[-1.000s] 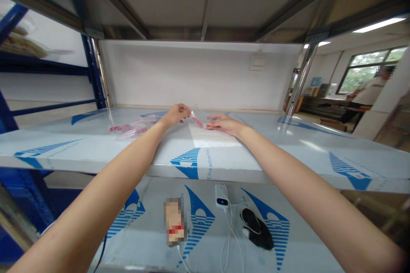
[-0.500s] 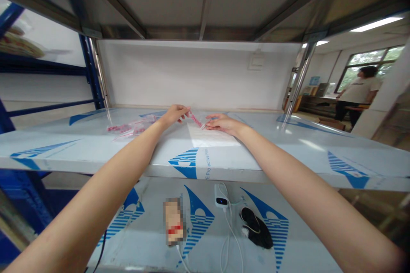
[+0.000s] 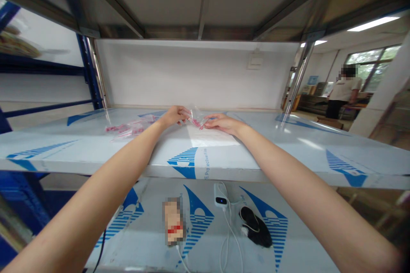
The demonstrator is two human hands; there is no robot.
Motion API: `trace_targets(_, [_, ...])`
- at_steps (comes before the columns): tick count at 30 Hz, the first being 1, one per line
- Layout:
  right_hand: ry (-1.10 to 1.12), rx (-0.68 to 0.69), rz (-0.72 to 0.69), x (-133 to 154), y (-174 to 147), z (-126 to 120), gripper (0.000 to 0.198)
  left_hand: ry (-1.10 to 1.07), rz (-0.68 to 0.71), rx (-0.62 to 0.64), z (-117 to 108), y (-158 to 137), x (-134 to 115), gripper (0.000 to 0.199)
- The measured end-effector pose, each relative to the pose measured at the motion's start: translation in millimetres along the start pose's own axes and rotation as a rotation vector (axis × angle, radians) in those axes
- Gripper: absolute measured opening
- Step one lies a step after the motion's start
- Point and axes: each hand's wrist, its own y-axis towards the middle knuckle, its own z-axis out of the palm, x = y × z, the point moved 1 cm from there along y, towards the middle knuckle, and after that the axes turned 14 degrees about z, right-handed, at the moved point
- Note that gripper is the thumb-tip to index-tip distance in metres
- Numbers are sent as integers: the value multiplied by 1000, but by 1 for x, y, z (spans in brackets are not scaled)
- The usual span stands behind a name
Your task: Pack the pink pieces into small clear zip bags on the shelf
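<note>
Both arms reach far across the upper shelf (image 3: 96, 153), a steel surface covered in white protective film with blue triangle prints. The left hand (image 3: 173, 116) and the right hand (image 3: 221, 123) meet at the middle of the shelf, near the back wall, and between them they hold a small clear plastic bag (image 3: 196, 118) with pink pieces inside. Each grip is closed on the bag: the left hand pinches its left end with fingertips and thumb, the right hand pinches its right end. The bag hangs just above the shelf, over a white sheet (image 3: 212, 138) that lies flat under the right hand.

To the left of the left hand, a loose pile of similar bags with pink contents (image 3: 126, 128) lies on the shelf.

On the lower shelf (image 3: 307, 256), near the viewer, sit a power bank (image 3: 220, 196) with white cables, a black pouch (image 3: 256, 232) and a blurred-out item further left.

Far right, in the room beyond the steel upright, a person in a white shirt (image 3: 343, 89) stands by a window.
</note>
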Motion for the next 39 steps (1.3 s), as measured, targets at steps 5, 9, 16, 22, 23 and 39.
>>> trace_targets(5, [-30,13,5,0,0,0,25,17,-37,-15,2,0,-1,28])
trace_targets(9, [-46,21,6,1,1,-1,25,22,-34,5,4,0,-2,37])
trace_targets(16, [-64,52,-3,2,-1,0,26,21,-19,-21,2,-1,-5,33])
trace_targets(22, [-62,65,-4,5,-8,4,25,13,19,-50,2,-2,-6,31])
trace_targets(23, [-62,63,-2,5,-9,4,26,15,18,-49,2,-2,-6,31])
trace_targets(39, [-61,15,39,8,-8,1,32,14,49,-90,4,-2,-7,39])
